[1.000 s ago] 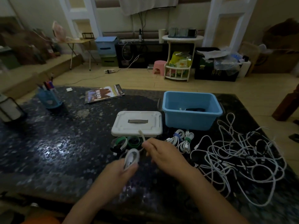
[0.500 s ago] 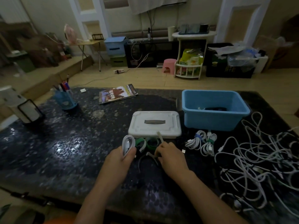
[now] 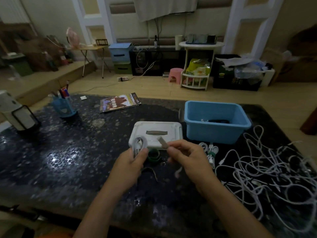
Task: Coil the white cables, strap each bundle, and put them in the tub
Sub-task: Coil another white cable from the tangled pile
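Observation:
My left hand [image 3: 133,162] grips a coiled white cable [image 3: 139,145], its loop standing above my fingers. My right hand [image 3: 187,156] pinches a grey strap [image 3: 163,143] that sticks up toward the coil. Both hands hover over the dark table in front of a white lid [image 3: 156,134]. Green strap rolls [image 3: 154,156] lie between my hands, and another strap [image 3: 151,170] lies curled on the table below them. Two strapped white bundles [image 3: 210,152] rest right of my right hand. The blue tub [image 3: 216,133] stands behind them with something dark inside. A tangle of loose white cables [image 3: 267,170] covers the table's right side.
A blue pen cup [image 3: 62,107] and a white lantern-like object [image 3: 18,115] stand at the table's left. A magazine [image 3: 120,103] lies at the far edge. Beyond the table are the wooden floor, a pink stool [image 3: 175,75] and a white shelf stand [image 3: 197,66].
My right hand lifted a grey strap off the table and raised it toward the coil. My left hand rose with the coiled cable. The view shifted left.

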{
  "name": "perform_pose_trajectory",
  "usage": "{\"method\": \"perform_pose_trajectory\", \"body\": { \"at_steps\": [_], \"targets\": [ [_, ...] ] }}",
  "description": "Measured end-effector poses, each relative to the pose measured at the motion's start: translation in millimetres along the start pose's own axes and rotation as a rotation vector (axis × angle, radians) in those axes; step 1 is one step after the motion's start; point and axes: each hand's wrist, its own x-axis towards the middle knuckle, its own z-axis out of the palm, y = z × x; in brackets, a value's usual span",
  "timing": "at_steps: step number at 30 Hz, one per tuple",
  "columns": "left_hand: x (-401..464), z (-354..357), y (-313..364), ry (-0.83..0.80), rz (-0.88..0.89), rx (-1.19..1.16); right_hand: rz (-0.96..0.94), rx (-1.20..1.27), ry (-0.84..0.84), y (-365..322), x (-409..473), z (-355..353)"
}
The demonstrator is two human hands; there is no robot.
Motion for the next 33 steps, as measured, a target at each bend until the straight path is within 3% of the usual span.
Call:
{"method": "perform_pose_trajectory", "body": {
  "at_steps": [4,13,15,18,21,27,33],
  "targets": [
    [-7.6,42.3,26.4,-0.193,0.106,0.149,0.047,0.052,-0.067,-10.7,-33.5,-20.7],
    [-24.2,101.3,65.1,-0.495,0.291,0.379,0.209,0.203,0.03,-12.9,-54.5,-81.2],
    [-24.1,109.3,67.9,-0.533,0.275,0.377,0.225,0.204,0.038,-13.1,-57.0,-89.0],
    [-23.4,121.9,77.6,-0.588,0.097,0.171,0.219,0.185,0.049,-15.0,-58.8,-97.2],
    [-18.6,133.1,83.0,-0.509,-0.222,-0.056,0.195,0.191,0.038,-16.3,-59.4,-102.6],
    [-25.6,124.9,86.9,-0.285,-0.054,-0.122,0.16,0.21,0.009,-15.0,-55.8,-102.5],
    [-21.2,122.4,77.4,-0.208,0.1,-0.069,0.193,0.235,-0.055,-14.8,-54.5,-108.1]
  ]
}}
